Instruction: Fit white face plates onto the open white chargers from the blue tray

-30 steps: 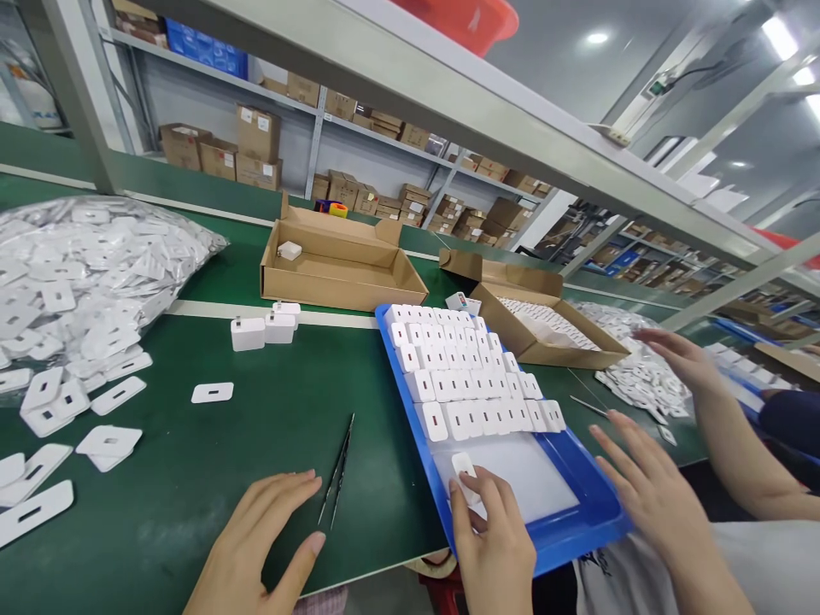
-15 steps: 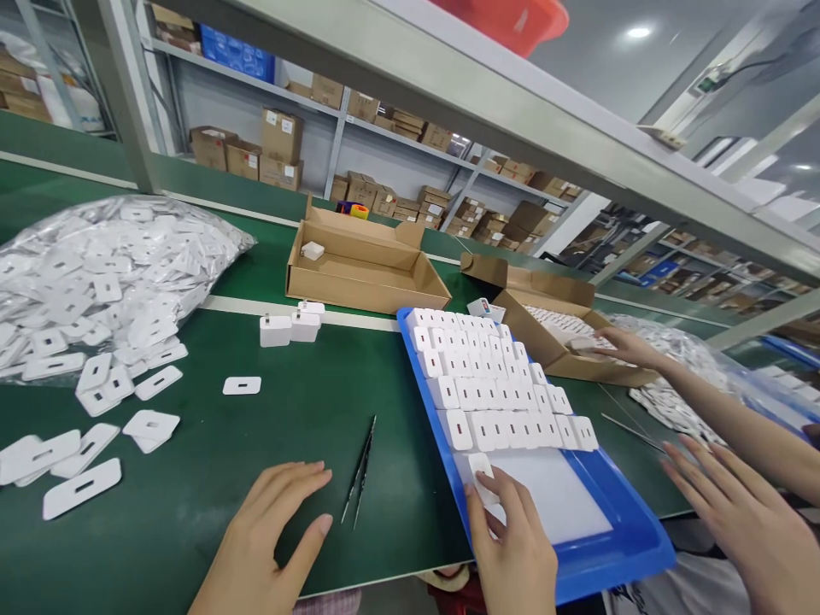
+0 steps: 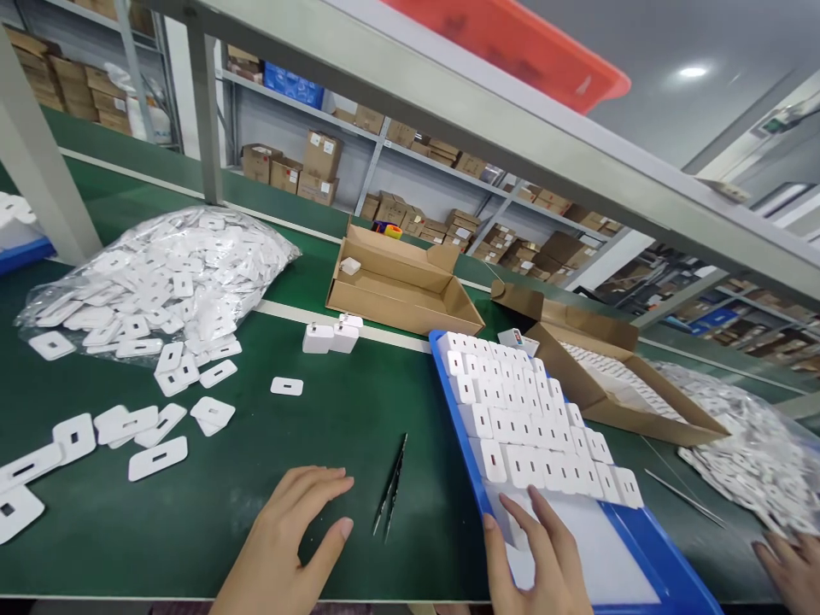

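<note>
The right hand (image 3: 535,559) is pinching a white power adapter (image 3: 501,518) in a clenched grip at the near end of the packed rows on the blue tray (image 3: 659,547), and the left hand (image 3: 285,534) is resting open on the green table (image 3: 160,530) near the tweezers (image 3: 389,487). The tray is overhanging the table edge, so a careless nudge could tip it, and a slipping grip could knock neighbouring adapters out of line.

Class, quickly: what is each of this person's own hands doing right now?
Left hand: open, empty, over the green mat.
Right hand: closed, holding a white charger at the blue tray.
</note>
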Demonstrator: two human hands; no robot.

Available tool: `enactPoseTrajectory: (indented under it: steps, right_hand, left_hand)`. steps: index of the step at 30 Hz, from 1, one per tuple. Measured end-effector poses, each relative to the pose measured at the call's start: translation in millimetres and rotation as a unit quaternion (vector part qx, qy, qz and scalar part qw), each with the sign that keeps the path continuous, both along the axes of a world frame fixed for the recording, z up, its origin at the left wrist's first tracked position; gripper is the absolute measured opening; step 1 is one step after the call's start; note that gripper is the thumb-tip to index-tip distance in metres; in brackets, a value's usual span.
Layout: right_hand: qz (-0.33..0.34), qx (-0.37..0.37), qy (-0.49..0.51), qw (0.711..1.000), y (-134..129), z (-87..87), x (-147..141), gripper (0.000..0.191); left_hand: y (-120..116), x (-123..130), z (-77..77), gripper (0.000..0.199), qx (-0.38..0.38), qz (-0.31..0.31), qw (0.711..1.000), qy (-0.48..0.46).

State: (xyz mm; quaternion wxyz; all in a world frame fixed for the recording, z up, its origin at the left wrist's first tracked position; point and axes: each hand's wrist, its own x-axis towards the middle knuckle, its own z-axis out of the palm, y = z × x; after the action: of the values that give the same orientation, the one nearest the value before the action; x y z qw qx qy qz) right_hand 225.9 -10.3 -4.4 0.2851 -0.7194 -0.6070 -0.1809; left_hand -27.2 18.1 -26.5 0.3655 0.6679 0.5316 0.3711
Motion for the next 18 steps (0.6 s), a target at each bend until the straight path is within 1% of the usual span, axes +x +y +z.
enactPoseTrajectory:
  steps: [2, 3, 4, 5, 6, 7, 9, 10, 12, 14, 16, 18]
  right_hand:
    - [0.094, 0.024, 0.022, 0.995, 31.6, 9.0, -35.3, 0.026]
    - [0.15, 0.0, 0.038, 0.988, 53.4, 13.1, -56.4, 0.026]
    - [0.214, -0.035, 0.038, 0.975, 78.3, 16.6, -78.4, 0.029]
    - [0.253, -0.099, 0.029, 0.962, 104.9, 19.4, -100.0, 0.038]
    - [0.278, -0.181, 0.004, 0.943, 131.7, 21.4, -120.2, 0.051]
    - [0.295, -0.208, -0.007, 0.933, 157.2, 22.5, -137.9, 0.061]
    - [0.321, -0.229, -0.015, 0.919, 199.2, 22.9, -163.6, 0.068]
    - [0.332, -0.229, -0.014, 0.915, 214.0, 22.4, -171.5, 0.067]
    - [0.348, -0.227, -0.005, 0.91, 230.5, 20.9, -179.0, 0.062]
    - [0.355, -0.228, 0.02, 0.906, 231.6, 20.5, -178.8, 0.055]
    - [0.363, -0.239, 0.067, 0.898, 221.0, 22.8, -175.6, 0.049]
    - [0.385, -0.266, 0.13, 0.874, 201.3, 27.6, -173.6, 0.047]
  left_hand:
    - [1.3, -1.7, -0.2, 0.03, 0.007, 0.007, 1.0, -0.005]
    - [2.0, -2.7, 0.0, 0.03, 0.009, 0.016, 1.0, -0.005]
    - [2.8, -4.2, 0.5, 0.031, 0.01, 0.03, 0.999, -0.002]
    - [3.6, -6.3, 1.3, 0.031, 0.009, 0.047, 0.999, 0.002]
    - [4.4, -9.3, 2.4, 0.032, 0.005, 0.066, 0.998, 0.008]
    - [5.3, -13.1, 3.6, 0.033, -0.002, 0.083, 0.996, 0.013]
    - [6.9, -22.9, 5.1, 0.034, -0.023, 0.119, 0.993, 0.016]
    - [7.8, -28.1, 4.9, 0.036, -0.037, 0.135, 0.99, 0.014]
    - [9.4, -37.1, 1.6, 0.043, -0.069, 0.169, 0.983, 0.008]
    - [11.0, -41.8, -4.9, 0.049, -0.084, 0.218, 0.972, -0.006]
    - [12.2, -41.4, -11.7, 0.051, -0.075, 0.27, 0.959, -0.031]
    - [12.3, -38.3, -15.7, 0.055, -0.056, 0.296, 0.952, -0.063]
